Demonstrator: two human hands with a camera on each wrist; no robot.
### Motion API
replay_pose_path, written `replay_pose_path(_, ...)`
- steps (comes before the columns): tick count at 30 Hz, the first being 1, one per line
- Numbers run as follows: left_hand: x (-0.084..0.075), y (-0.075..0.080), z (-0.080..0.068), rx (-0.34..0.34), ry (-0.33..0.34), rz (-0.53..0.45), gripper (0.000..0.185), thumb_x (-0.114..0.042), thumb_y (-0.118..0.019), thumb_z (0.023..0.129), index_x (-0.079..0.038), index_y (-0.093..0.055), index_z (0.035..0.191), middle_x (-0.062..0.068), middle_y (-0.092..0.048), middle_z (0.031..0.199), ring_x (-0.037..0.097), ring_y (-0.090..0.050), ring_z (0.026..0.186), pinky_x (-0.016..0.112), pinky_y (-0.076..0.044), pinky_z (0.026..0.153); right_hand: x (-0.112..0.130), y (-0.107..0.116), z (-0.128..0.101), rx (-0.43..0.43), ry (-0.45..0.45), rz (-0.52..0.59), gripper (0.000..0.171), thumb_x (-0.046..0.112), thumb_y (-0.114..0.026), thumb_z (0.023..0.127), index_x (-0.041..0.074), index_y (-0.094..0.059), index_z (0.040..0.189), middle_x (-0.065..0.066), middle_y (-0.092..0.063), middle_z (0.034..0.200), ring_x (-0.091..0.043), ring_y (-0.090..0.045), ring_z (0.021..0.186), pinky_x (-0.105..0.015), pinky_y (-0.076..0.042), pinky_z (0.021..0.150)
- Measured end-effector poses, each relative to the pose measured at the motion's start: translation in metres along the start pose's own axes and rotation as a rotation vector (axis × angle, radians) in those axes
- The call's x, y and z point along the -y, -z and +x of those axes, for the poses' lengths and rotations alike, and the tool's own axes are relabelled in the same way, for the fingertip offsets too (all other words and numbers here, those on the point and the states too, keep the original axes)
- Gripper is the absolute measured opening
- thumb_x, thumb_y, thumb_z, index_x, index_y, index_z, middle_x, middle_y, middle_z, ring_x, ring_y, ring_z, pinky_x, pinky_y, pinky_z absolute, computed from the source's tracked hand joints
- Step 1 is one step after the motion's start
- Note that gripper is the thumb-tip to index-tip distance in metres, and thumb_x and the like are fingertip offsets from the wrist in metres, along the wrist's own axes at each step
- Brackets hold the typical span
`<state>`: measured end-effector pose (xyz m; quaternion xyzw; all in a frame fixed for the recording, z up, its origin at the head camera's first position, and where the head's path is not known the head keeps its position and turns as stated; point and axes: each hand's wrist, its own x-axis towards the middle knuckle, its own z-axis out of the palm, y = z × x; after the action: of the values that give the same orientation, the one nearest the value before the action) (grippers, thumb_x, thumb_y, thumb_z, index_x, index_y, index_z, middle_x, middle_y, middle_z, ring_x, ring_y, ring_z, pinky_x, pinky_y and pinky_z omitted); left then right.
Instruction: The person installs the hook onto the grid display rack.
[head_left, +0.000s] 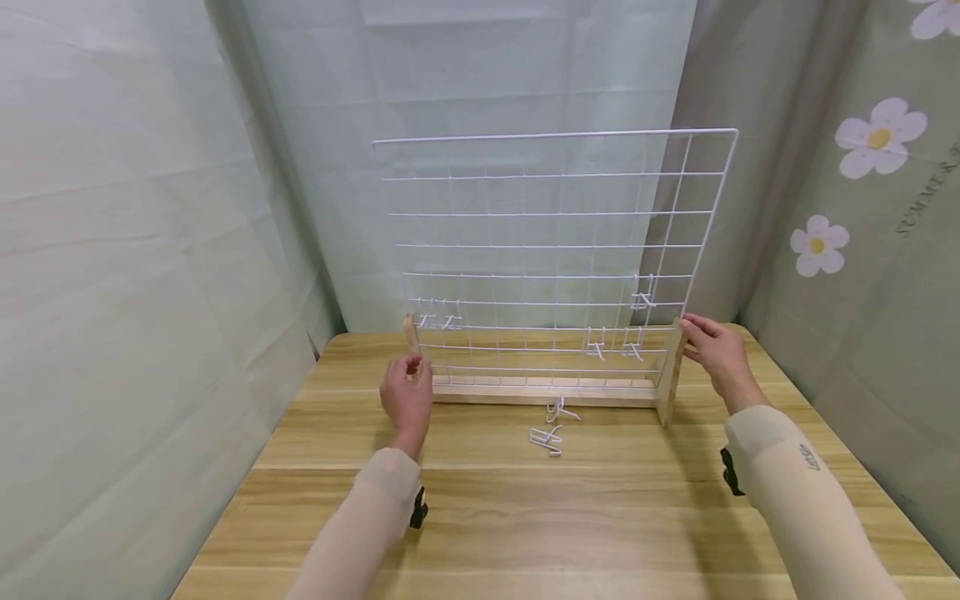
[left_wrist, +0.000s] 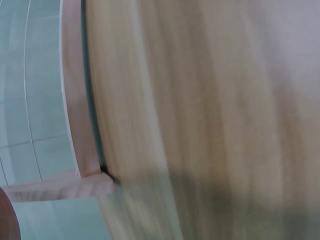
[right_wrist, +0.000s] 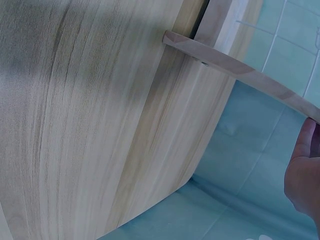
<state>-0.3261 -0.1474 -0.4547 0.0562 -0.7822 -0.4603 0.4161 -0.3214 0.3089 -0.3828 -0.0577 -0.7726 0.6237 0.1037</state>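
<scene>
A white wire grid rack (head_left: pixel 555 247) stands upright in a wooden base (head_left: pixel 543 393) with a side panel at each end. My left hand (head_left: pixel 407 404) grips the left side panel (head_left: pixel 411 332) with curled fingers, overlapping its lower part in the head view. At the other end, my right hand (head_left: pixel 716 354) pinches the top of the right side panel (head_left: pixel 670 379) between thumb and fingers. Its fingertips also show on that panel's edge (right_wrist: pixel 270 85) in the right wrist view. Several white hooks (head_left: pixel 596 347) hang on the lower wires.
Loose white hooks (head_left: pixel 558 410) lie on the wooden table (head_left: pixel 480 517) in front of the base. A pale curtain (head_left: pixel 465 75) hangs behind the rack, with more cloth at both sides; the right one (head_left: pixel 885 250) carries flower prints.
</scene>
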Motion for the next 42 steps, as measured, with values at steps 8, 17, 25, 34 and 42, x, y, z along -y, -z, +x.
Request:
replay_pose_path(8, -0.002, -0.007, -0.017, 0.014, -0.102, 0.005, 0.011, -0.007, -0.076, 0.085, 0.001, -0.07, 0.09, 0.015, -0.065, 0.084, 0.031, -0.061, 0.078, 0.046, -0.047, 0.071, -0.002, 0.001, 0.001, 0.007, -0.007, -0.012, 0.061, 0.039, -0.05, 0.102, -0.002, -0.042, 0.147, -0.016, -0.047, 0.14, -0.022, -0.052, 0.121, -0.031, -0.047, 0.095)
replay_pose_path(17, -0.016, -0.019, -0.032, 0.063, -0.178, -0.007, 0.01, -0.006, -0.076, 0.083, -0.001, -0.071, 0.089, 0.012, -0.067, 0.083, 0.029, -0.063, 0.077, 0.044, -0.049, 0.07, -0.002, 0.001, 0.001, 0.005, 0.001, 0.008, 0.061, 0.038, -0.051, 0.102, -0.004, -0.043, 0.146, -0.014, -0.05, 0.135, -0.016, -0.054, 0.115, -0.029, -0.048, 0.092)
replay_pose_path(25, -0.028, -0.03, -0.046, 0.163, -0.159, -0.02, 0.011, -0.01, -0.077, 0.085, -0.003, -0.072, 0.091, 0.011, -0.067, 0.087, 0.027, -0.063, 0.082, 0.041, -0.05, 0.072, -0.002, 0.001, 0.002, 0.009, 0.007, -0.01, 0.06, 0.038, -0.049, 0.103, -0.002, -0.043, 0.147, -0.017, -0.047, 0.14, -0.02, -0.053, 0.119, -0.032, -0.047, 0.095)
replay_pose_path(34, -0.041, -0.041, -0.065, 0.283, -0.166, -0.024, 0.013, -0.013, -0.077, 0.086, -0.005, -0.072, 0.095, 0.008, -0.069, 0.091, 0.027, -0.064, 0.086, 0.039, -0.05, 0.076, -0.003, 0.0, 0.003, 0.0, -0.001, -0.021, 0.059, 0.039, -0.048, 0.103, 0.0, -0.044, 0.147, -0.018, -0.046, 0.142, -0.026, -0.051, 0.123, -0.036, -0.045, 0.098)
replay_pose_path(42, -0.046, -0.05, -0.087, 0.406, -0.188, -0.015, 0.013, -0.016, -0.077, 0.088, -0.008, -0.072, 0.096, 0.004, -0.069, 0.093, 0.023, -0.064, 0.088, 0.041, -0.046, 0.084, -0.003, 0.0, 0.002, -0.007, -0.014, -0.023, 0.059, 0.039, -0.049, 0.103, 0.0, -0.044, 0.147, -0.018, -0.046, 0.142, -0.026, -0.051, 0.124, -0.037, -0.045, 0.098)
